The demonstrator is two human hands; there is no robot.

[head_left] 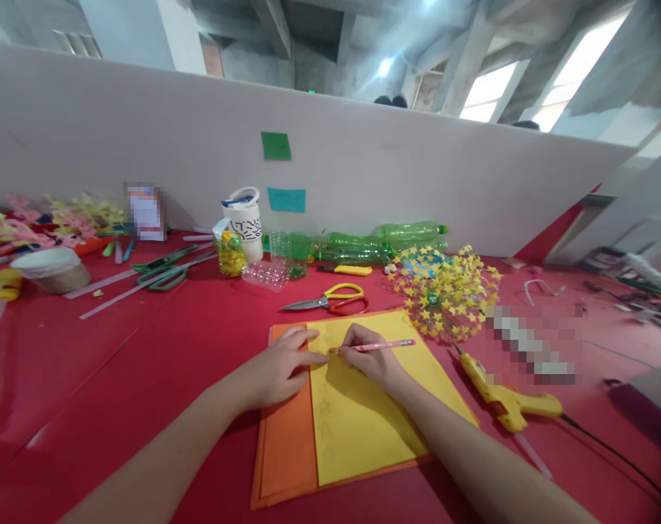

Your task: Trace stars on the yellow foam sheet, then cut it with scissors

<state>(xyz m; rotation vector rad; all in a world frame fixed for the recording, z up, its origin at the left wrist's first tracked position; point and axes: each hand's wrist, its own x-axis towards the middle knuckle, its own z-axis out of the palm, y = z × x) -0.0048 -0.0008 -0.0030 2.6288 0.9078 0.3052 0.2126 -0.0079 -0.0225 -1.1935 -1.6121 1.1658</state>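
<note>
A yellow sheet (363,422) lies on top of an orange sheet (284,444) on the red table (145,378). My left hand (279,367) rests flat across the sheets' upper left part, fingers stretched out and pressing the paper down. My right hand (371,356) is closed around a pink pencil (382,346), whose tip touches the yellow sheet just beside my left fingertips. Faint pencil outlines show lower on the yellow sheet.
Yellow-handled scissors (330,300) lie just beyond the sheets. A ball of yellow paper stars (445,291) sits to the right, with a yellow glue gun (502,397) and its cord nearer me. Green plastic bottles (385,244), a white cup (244,222) and green scissors (169,269) stand farther back.
</note>
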